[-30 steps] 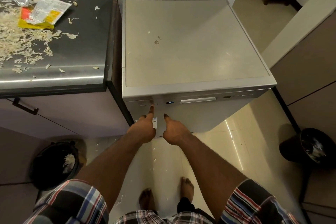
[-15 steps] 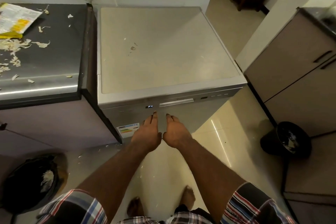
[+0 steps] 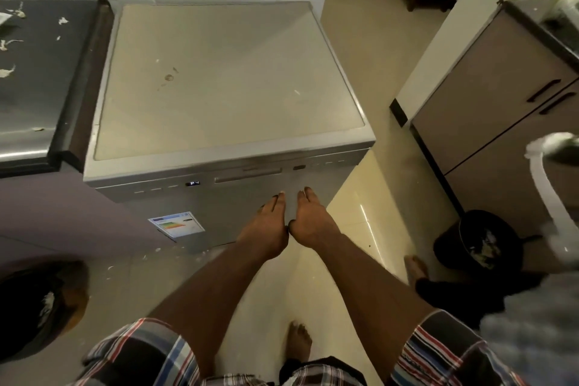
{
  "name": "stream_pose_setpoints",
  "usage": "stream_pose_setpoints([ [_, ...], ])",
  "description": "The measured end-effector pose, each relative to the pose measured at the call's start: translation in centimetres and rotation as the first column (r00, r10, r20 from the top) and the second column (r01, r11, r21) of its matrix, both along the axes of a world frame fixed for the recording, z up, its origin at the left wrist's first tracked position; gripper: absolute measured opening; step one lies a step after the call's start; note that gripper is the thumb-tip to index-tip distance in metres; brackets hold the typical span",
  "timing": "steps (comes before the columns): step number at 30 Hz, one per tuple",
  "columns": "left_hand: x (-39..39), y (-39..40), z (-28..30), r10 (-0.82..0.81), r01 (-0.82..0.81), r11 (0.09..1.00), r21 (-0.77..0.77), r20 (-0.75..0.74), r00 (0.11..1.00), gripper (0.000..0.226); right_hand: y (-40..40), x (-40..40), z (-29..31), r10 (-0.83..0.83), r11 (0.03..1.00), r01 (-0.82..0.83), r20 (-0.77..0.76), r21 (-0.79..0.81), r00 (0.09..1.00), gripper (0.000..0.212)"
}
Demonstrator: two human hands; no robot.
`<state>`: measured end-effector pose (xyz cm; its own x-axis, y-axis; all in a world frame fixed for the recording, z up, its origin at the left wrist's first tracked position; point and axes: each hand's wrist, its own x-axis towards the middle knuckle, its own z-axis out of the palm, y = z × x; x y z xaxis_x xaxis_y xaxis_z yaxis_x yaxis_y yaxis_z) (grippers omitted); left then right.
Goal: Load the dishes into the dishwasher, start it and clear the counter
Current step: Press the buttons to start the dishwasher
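1. At the far left a dark bin [image 3: 40,307] sits on the floor with pale scraps inside it.
2. Above it runs the dark counter [image 3: 34,81], strewn with a few pale peelings [image 3: 7,72]; it ends right beside the dishwasher.
3. The dishwasher [image 3: 219,72] stands in the middle against the wall, its door closed and its beige top bare but for a small stain. A little display [image 3: 193,183] glows on the front strip, and a coloured energy label [image 3: 177,224] is stuck low on the left of the door.
4. My left hand [image 3: 264,230] is flat and loose, fingers straight and together, tips up against the door below the handle slot [image 3: 248,179]. It grips nothing.
5. My right hand [image 3: 308,222] lies just beside it, thumbs nearly touching, likewise spread flat and grasping nothing.
6. To the right, a second black bin [image 3: 484,238] stands on the cream floor, near a brown cabinet [image 3: 488,97].
7. At the far right edge there is a blurred white shape I cannot identify.
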<state>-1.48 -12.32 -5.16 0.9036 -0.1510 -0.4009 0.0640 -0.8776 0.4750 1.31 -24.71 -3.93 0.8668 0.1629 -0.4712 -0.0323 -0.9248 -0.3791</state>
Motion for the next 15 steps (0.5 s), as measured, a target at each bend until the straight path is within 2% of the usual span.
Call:
stream_pose_setpoints([
  [7, 1.0, -4.5, -0.2, 0.042, -0.042, 0.999, 0.009, -0.02, 0.999, 0.081, -5.0, 1.3, -1.2, 0.029, 1.0, -0.029, 0.0, -0.008, 1.0, 0.09],
  [15, 3.0, -6.3, -0.9, 0.109, -0.109, 0.994, 0.026, -0.002, 0.994, 0.082, -6.2, 4.8, -1.1, 0.022, 0.999, -0.022, 0.007, 0.027, 1.0, 0.085],
])
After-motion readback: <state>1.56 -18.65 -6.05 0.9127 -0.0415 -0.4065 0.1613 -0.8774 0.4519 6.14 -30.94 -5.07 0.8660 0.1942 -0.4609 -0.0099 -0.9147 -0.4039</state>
